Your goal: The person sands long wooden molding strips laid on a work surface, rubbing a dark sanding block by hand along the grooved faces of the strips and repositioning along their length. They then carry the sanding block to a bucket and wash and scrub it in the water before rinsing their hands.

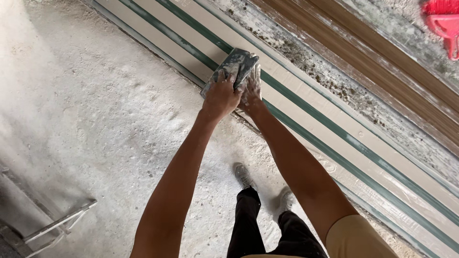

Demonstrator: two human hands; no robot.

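Head view | sanding block (233,68) is gripped by left hand (221,95) and right hand (251,88), fingers closed round it | block is pressed against the beige green-striped panel (306,107) | dusty floor (95,119) is seen below

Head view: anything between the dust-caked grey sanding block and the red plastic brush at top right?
Head view: green stripes on the beige panel, a gritty grey strip and brown wooden mouldings lie between grey sanding block and red brush.

Both hands pressed a dusty grey sanding block (230,69) against a beige panel with green stripes (334,138). The left hand (221,97) gripped its lower edge; the right hand (252,88) lay beside it. A red brush (444,24) showed at the upper right corner.
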